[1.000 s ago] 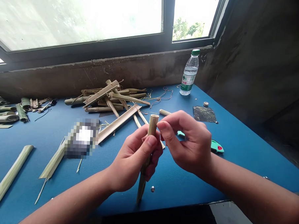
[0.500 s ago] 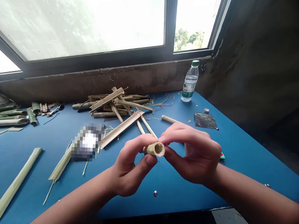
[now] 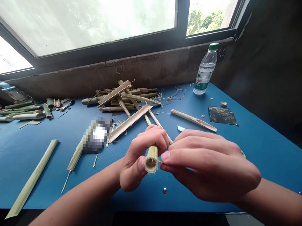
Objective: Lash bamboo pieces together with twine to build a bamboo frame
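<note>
My left hand [image 3: 144, 156] is wrapped round a short, hollow bamboo tube [image 3: 153, 153], whose open end with a frayed rim faces me. My right hand [image 3: 209, 162] sits just to the right of that rim, back of the hand upward, thumb and forefinger pinched together. Between those fingertips and the tube's side shows a tiny thin tip, too small to name. The right palm and the other fingertips are hidden. Behind the right hand, a pale pointed piece [image 3: 181, 128] and a slim bamboo stick [image 3: 194, 121] lie on the blue table [image 3: 87, 187].
Split bamboo pieces [image 3: 131, 99] are heaped by the wall, with a trough-shaped strip [image 3: 129, 123] in front. A water bottle [image 3: 205, 70] stands at the back right near black sandpaper [image 3: 222, 115]. Green bamboo [image 3: 28, 111] and a long strip [image 3: 33, 177] lie left.
The bamboo tube has turned so its mouth points more toward me. My right hand has rolled over, showing its back, with its pinch lower beside the rim. The whole view has shifted.
</note>
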The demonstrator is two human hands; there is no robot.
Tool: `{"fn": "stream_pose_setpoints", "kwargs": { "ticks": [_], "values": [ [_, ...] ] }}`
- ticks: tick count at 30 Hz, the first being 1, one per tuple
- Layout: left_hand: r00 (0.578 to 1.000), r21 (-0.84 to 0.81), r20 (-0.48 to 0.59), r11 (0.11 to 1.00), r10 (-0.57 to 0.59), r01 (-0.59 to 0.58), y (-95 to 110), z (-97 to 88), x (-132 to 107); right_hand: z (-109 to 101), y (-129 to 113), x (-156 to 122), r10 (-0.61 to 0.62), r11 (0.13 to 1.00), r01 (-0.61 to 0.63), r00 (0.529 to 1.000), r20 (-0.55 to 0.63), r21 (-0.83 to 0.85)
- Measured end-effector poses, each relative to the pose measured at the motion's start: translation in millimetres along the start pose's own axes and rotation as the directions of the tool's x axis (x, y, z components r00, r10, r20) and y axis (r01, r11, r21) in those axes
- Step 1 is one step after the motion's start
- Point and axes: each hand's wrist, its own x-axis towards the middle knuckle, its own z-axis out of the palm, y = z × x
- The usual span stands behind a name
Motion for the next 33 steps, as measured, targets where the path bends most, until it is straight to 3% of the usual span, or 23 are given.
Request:
{"fn": "stream_pose_setpoints", "kwargs": {
  "ticks": [6, 19, 24, 29, 33],
  "values": [
    [1.000, 0.020, 0.020, 1.000, 0.015, -0.015, 0, 1.4, 0, 2, 1, -2, 0.065, 0.994, -0.064, 0.998, -0.015, 0.087],
    [1.000, 0.035, 0.015, 0.999, 0.010, -0.010, 2, 4.2, 1, 9, -5, -3, 0.098, 0.975, -0.074, 0.990, -0.106, 0.212],
    [0.999, 0.017, 0.023, 0.999, 0.036, -0.036, 0, 3.7, 1, 8, -6, -5, 0.100, 0.967, -0.073, 0.990, -0.099, 0.242],
    [0.999, 0.004, 0.036, 0.999, 0.034, -0.034, -3, 2.3, -1, 3, -10, -8, 0.204, 0.966, -0.200, 0.979, -0.004, 0.161],
    [0.997, 0.038, 0.043, 0.998, 0.057, -0.058, -4, 1.7, -2, 2, -11, -10, 0.197, 0.966, -0.190, 0.980, -0.020, 0.173]
  ]
}}
